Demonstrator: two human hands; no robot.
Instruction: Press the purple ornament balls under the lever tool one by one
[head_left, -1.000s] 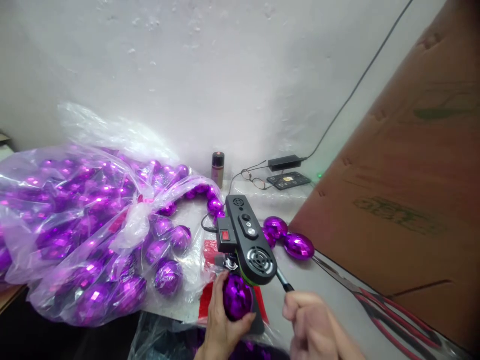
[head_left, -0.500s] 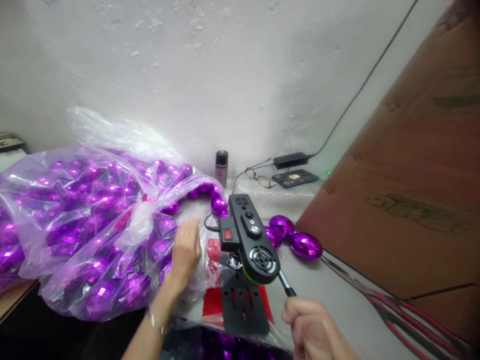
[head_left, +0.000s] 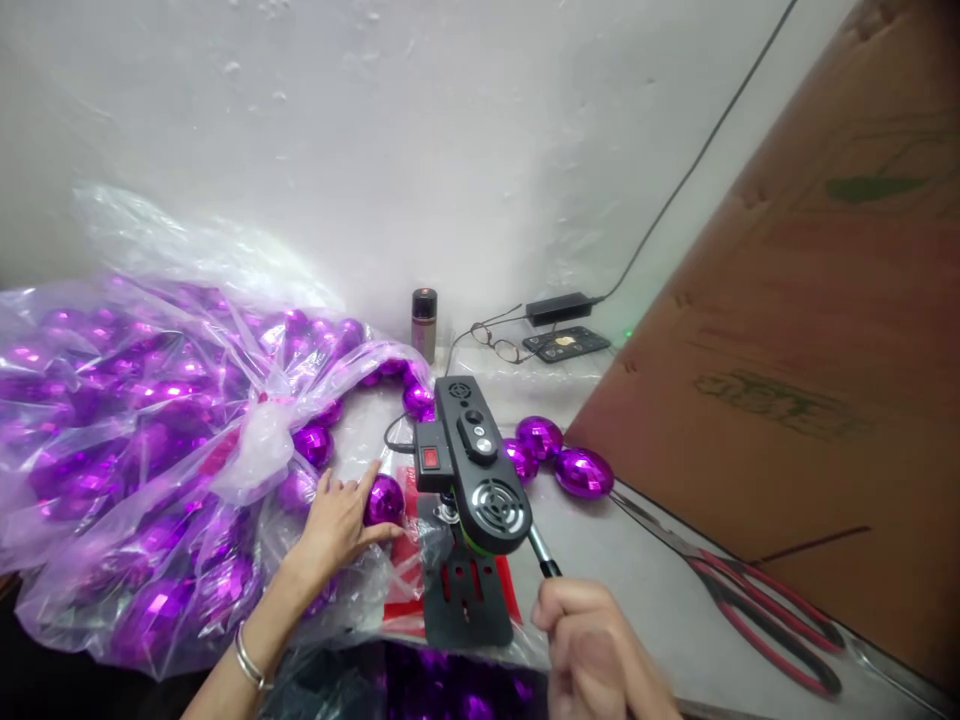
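My left hand [head_left: 336, 522] has its fingers spread, with thumb and forefinger on either side of a shiny purple ball [head_left: 385, 498]; whether they press on it I cannot tell. My right hand [head_left: 596, 645] is wrapped round the handle end of a metal rod [head_left: 541, 545], which joins a black device [head_left: 480, 465] with round grilles and a red switch. Beneath the device is a slotted black plate [head_left: 469, 605] over red strips. A clear plastic bag [head_left: 262, 440] full of purple faceted balls lies at the left, close to my left hand.
More purple balls [head_left: 583, 472] rest right of the device, near red-and-black-handled scissors [head_left: 772, 610]. Behind stand a dark bottle [head_left: 424, 325], eyeglasses [head_left: 495, 345], a phone [head_left: 570, 343] and a black adapter [head_left: 559, 308]. A brown board [head_left: 787, 330] leans at the right.
My left hand has opened its fingers, and a purple ball now shows between thumb and forefinger. My right hand stays on the handle. The whole view has shifted slightly.
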